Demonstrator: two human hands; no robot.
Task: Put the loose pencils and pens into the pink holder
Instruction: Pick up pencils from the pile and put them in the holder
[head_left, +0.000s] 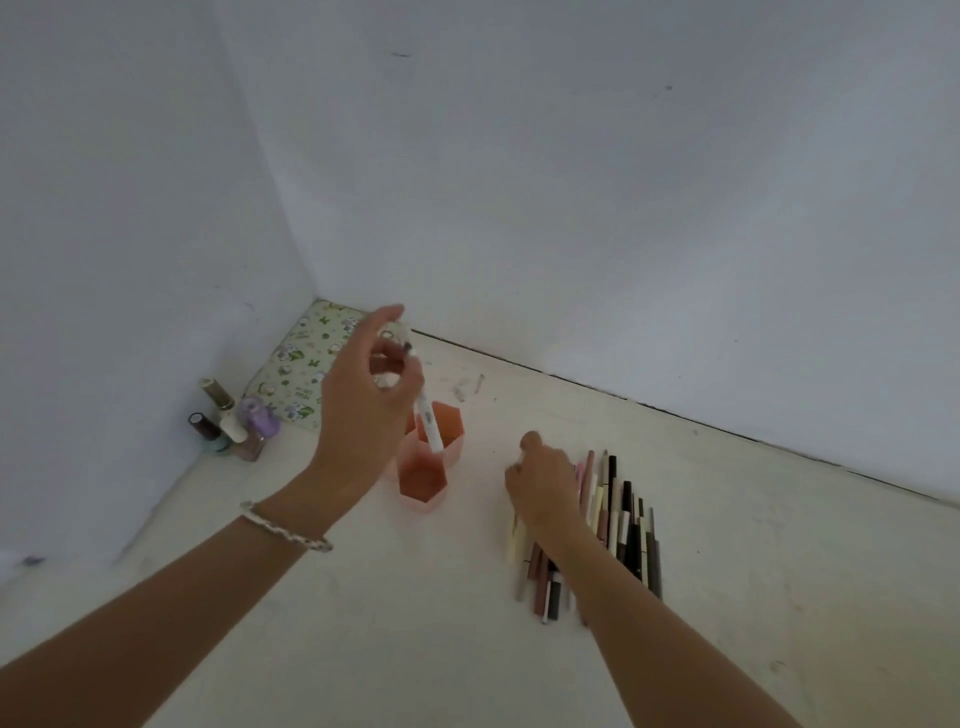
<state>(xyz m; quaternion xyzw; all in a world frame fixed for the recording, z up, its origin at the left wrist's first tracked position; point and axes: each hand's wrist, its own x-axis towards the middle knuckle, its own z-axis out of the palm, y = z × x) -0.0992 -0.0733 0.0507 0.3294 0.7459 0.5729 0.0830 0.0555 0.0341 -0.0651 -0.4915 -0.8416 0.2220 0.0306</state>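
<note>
The pink holder (423, 475) of hexagonal cups stands on the white surface. My left hand (363, 400) hovers above it, gripping a white pen (427, 415) whose lower end dips into the front cup. Several loose pencils and pens (618, 525) lie side by side in a pile to the right. My right hand (543, 486) rests on the pile's left part with fingers curled down onto the pens; whether it grips one is hidden.
Several nail polish bottles (228, 421) stand in the left corner against the wall. A floral patterned pad (306, 364) lies flat in the back corner. White walls close in on the left and back.
</note>
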